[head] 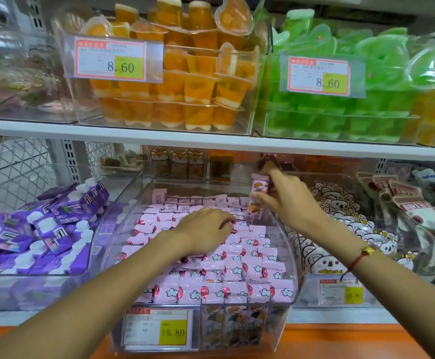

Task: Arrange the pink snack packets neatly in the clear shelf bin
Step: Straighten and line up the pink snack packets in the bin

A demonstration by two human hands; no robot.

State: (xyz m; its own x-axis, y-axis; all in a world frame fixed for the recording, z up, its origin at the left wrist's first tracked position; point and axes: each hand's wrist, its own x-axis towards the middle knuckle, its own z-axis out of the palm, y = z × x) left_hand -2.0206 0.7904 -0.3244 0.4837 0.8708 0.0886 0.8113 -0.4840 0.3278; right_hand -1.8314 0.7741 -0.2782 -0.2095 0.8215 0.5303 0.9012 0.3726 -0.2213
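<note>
A clear shelf bin (293, 257) in the middle of the lower shelf is filled with several pink snack packets (237, 268) printed with red balloons and clouds, laid in overlapping rows. My left hand (206, 230) rests palm down on the packets near the bin's middle, fingers curled onto them. My right hand (289, 200) is raised over the bin's back right corner and pinches one pink packet (257, 194) upright by its top edge. More pink packets stand on edge along the back wall.
A bin of purple pouches (42, 229) sits to the left, a bin of koala-print packets (340, 229) to the right. Price tag "15.80" (156, 329) is on the bin's front. Bins of orange jelly cups (175, 73) and green jelly cups (353, 99) fill the shelf above.
</note>
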